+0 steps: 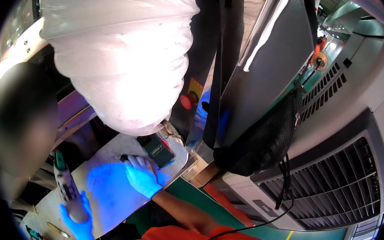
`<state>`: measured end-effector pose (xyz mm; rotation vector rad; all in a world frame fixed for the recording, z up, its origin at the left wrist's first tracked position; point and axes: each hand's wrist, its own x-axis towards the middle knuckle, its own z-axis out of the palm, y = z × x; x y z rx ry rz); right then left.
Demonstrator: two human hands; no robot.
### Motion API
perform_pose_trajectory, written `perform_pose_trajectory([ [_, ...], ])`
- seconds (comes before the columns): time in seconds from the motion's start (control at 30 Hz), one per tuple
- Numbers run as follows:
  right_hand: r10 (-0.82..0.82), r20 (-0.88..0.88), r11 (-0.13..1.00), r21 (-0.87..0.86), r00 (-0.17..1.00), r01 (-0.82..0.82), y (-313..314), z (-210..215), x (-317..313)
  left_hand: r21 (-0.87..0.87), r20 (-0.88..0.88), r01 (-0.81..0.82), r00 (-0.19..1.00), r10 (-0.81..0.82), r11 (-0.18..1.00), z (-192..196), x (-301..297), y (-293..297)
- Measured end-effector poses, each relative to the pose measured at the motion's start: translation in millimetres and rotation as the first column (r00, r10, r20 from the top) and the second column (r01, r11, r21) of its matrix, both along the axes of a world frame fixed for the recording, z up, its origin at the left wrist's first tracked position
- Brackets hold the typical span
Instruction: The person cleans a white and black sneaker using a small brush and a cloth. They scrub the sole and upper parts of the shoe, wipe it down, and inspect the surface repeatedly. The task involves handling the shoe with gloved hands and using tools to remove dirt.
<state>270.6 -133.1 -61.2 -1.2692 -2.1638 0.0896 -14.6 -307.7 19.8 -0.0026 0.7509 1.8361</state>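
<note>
My left hand (pixel 79 219), in a glove that looks blue under the light, grips a grey-white shoe (pixel 68 192) with a green heel end. The shoe is tilted over the left part of the worktable (pixel 124 148). My right hand (pixel 141 177), also gloved, is over the table with its fingers bent around a small dark object (pixel 125 158); most of it is hidden, so I cannot make out its kind. Bright blue light spreads over the tabletop between my hands. Just beyond my right hand lies a dark flat case (pixel 158 150) with pale markings.
A large white bulging cover (pixel 120 55) hangs over the table's far side. A red push button (pixel 187 100) is beside it. A small knife-like tool (pixel 58 230) lies at near left. Another person (pixel 22 124) is close on the left. A black mesh bag (pixel 262 139) hangs before a vented grey machine (pixel 332 176).
</note>
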Motion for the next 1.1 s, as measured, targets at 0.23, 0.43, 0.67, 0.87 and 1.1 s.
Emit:
perform_pose_trajectory([
  [0.23,0.031,0.108,0.995,0.094,0.994,-0.041,6,-24,-12,-0.161,0.180,0.374,0.921,-0.346,0.913,-40,47,-128],
  [0.43,0.239,-0.357,0.968,0.157,0.903,-0.194,20,75,-41,-0.351,-0.066,0.286,0.942,-0.329,0.891,-59,57,-139],
  [0.67,0.533,-0.261,0.749,0.588,0.805,-0.305,84,281,-212,-0.421,-0.176,0.203,0.938,-0.299,0.884,-69,53,-157],
  [0.87,0.476,0.070,0.867,0.130,0.877,-0.481,186,304,-293,-0.216,-0.245,0.159,0.946,-0.211,0.963,-89,64,-155],
  [1.1,0.643,-0.293,0.757,0.378,0.707,-0.532,80,272,-239,-0.296,-0.354,0.088,0.915,-0.194,0.951,-88,63,-156],
])
